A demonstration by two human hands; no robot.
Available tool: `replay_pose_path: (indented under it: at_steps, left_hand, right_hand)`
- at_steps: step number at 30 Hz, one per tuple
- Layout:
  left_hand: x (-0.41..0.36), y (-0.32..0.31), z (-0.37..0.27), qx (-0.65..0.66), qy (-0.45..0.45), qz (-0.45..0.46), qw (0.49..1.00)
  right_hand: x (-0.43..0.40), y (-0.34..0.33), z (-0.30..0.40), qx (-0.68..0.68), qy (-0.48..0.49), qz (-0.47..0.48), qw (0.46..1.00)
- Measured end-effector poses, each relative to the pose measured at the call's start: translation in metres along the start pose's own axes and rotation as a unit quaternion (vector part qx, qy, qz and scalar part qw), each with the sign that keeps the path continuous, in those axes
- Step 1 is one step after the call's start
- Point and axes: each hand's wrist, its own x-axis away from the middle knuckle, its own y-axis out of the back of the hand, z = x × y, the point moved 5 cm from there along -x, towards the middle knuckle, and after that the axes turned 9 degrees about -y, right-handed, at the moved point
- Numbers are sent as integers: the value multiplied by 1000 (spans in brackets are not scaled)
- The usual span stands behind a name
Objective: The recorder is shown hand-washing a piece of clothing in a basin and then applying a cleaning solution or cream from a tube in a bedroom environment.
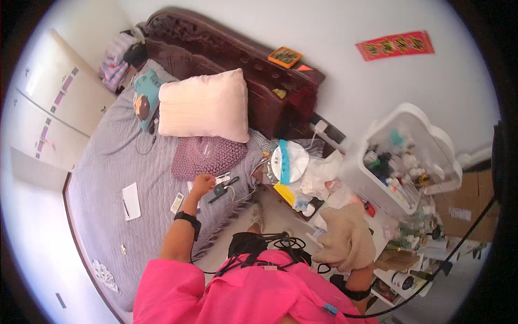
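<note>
My left hand (203,185) hovers over the bed's near edge with its fingers curled; whether something small is between them cannot be made out. Just right of it lies a dark electronic device (218,192) with a white cable. A purple openwork knitted item (208,157) is right beyond the fingers. A white remote control (177,203) rests nearer my left wrist. On the right, a bunched beige fleece cloth (346,239) is held up at the end of my right forearm. It covers my right hand, so the fingers are hidden.
A cream pillow (204,106) leans on the dark headboard (226,52). White paper with a pen (130,201) lies on the grey quilt (101,182). At right stand a cluttered nightstand (279,198) and a white bin of bottles (404,162). Black cables (283,243) loop at my waist.
</note>
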Motion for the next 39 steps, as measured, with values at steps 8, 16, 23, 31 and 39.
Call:
replay_pose_path:
  at_steps: [8,16,23,31,39]
  left_hand:
    - [-61,-20,172,-447,-34,19,894]
    - [-110,-91,149,-392,8,96,915]
    - [-124,-109,174,-477,29,94,873]
    - [-136,-110,185,-546,-118,-31,829]
    - [-138,-102,176,-526,-172,66,830]
  right_hand:
    - [-66,-14,30,24,-26,25,999]
    - [-101,-40,33,59,-105,65,991]
    - [-122,-55,40,71,-139,99,983]
    - [-136,-65,44,75,-157,121,977]
    - [-137,-69,51,76,-160,125,976]
